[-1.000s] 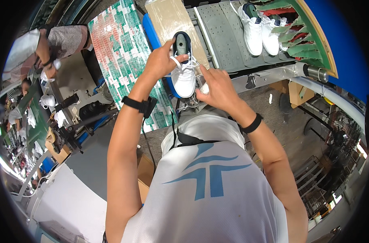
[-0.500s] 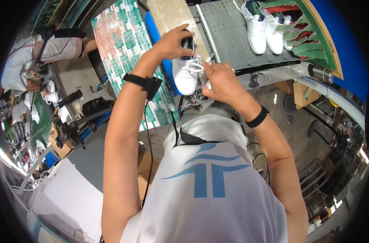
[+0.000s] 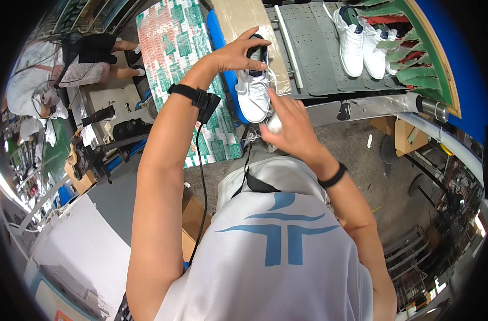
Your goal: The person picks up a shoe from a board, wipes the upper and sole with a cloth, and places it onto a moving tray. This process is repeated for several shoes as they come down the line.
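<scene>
A white lace-up sneaker (image 3: 253, 99) with a dark lining sits upright, its toe pointing toward me. My left hand (image 3: 237, 55) grips it from the left at the ankle opening, with thumb and forefinger curved around the collar. Loose white laces hang over the shoe's right side. Just right of the toe is my right hand (image 3: 293, 128), closed around a small white wad (image 3: 274, 124) that is mostly hidden by the fingers. Its forefinger points up beside the laces.
Behind the sneaker lies a tan taped board (image 3: 244, 16). A green-and-white patterned board (image 3: 174, 53) lies to the left. More white sneakers (image 3: 351, 45) stand on a grey conveyor (image 3: 308, 48) beside a green flap curtain (image 3: 394, 43). Another person (image 3: 40, 80) is at far left.
My right hand has come down from the laces toward the toe, and the white wad shows more clearly. My left hand stays at the shoe's opening. The whole view has shifted slightly.
</scene>
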A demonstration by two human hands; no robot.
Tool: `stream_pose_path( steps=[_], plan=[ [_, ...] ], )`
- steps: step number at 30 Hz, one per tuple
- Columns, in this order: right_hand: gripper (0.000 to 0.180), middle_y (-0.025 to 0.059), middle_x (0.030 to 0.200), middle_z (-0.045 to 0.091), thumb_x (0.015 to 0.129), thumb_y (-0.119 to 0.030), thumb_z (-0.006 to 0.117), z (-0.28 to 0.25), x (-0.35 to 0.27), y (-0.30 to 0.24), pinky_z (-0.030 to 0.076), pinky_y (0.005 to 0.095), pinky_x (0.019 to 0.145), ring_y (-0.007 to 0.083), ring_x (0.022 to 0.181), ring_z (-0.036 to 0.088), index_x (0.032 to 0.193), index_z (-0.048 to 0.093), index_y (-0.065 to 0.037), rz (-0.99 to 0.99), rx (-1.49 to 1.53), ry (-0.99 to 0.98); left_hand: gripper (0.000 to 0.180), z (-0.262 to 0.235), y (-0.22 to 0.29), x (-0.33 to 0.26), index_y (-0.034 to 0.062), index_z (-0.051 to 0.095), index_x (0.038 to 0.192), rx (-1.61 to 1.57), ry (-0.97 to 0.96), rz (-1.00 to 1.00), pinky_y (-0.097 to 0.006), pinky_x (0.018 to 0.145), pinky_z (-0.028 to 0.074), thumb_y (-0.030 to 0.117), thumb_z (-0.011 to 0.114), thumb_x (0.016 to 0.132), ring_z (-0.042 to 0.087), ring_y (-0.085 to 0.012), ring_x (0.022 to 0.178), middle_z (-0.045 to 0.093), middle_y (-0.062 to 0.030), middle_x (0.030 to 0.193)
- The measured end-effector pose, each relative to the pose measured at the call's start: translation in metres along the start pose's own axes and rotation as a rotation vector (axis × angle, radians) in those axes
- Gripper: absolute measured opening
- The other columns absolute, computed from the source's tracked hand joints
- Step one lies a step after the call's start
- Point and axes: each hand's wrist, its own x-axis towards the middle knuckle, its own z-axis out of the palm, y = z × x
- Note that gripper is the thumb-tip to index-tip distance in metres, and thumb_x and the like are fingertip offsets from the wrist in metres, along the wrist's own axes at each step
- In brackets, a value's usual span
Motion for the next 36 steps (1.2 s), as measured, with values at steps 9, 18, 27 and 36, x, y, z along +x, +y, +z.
stream_pose_path(
  steps=[9,18,27,36],
  plan=[
    [0.083,0.0232,0.108,0.07,0.082,-0.034,0.084,0.07,0.038,-0.002,0.051,0.0514,0.097,0.0409,0.104,0.068,0.147,0.057,0.011,-0.001,-0.074,0.079,0.07,0.001,0.005,-0.006,0.0263,0.071,0.148,0.07,0.046,0.01,-0.042,0.116,0.053,0.035,0.097,0.084,0.057,-0.0395,0.147,0.03,-0.0172,0.179],
    [0.086,0.0218,0.104,0.07,0.083,-0.04,0.082,0.076,0.021,-0.036,0.051,0.0511,0.094,0.0392,0.102,0.068,0.145,0.056,0.014,0.037,-0.062,-0.045,0.067,0.007,0.004,-0.013,0.026,0.071,0.148,0.036,0.112,0.016,-0.046,0.117,0.051,0.035,0.095,0.086,0.045,-0.0403,0.157,0.03,-0.0177,0.18],
    [0.089,0.021,0.106,0.07,0.082,-0.038,0.084,0.061,0.048,-0.011,0.047,0.0497,0.096,0.037,0.102,0.067,0.147,0.055,0.014,0.011,-0.333,-0.033,0.068,0.012,0.002,-0.013,0.0234,0.073,0.146,0.033,0.148,0.021,-0.042,0.11,0.058,0.037,0.097,0.083,0.066,-0.0382,0.136,0.033,-0.0165,0.177],
    [0.067,0.0333,0.103,0.074,0.085,-0.036,0.078,0.033,0.044,-0.031,0.059,0.0538,0.086,0.0492,0.098,0.074,0.126,0.067,0.016,0.231,0.069,-0.087,0.066,0.01,0.01,-0.012,0.0244,0.073,0.145,0.025,0.13,-0.02,-0.042,0.107,0.058,0.035,0.096,0.084,0.066,-0.0371,0.135,0.035,-0.0185,0.177]
  ],
)
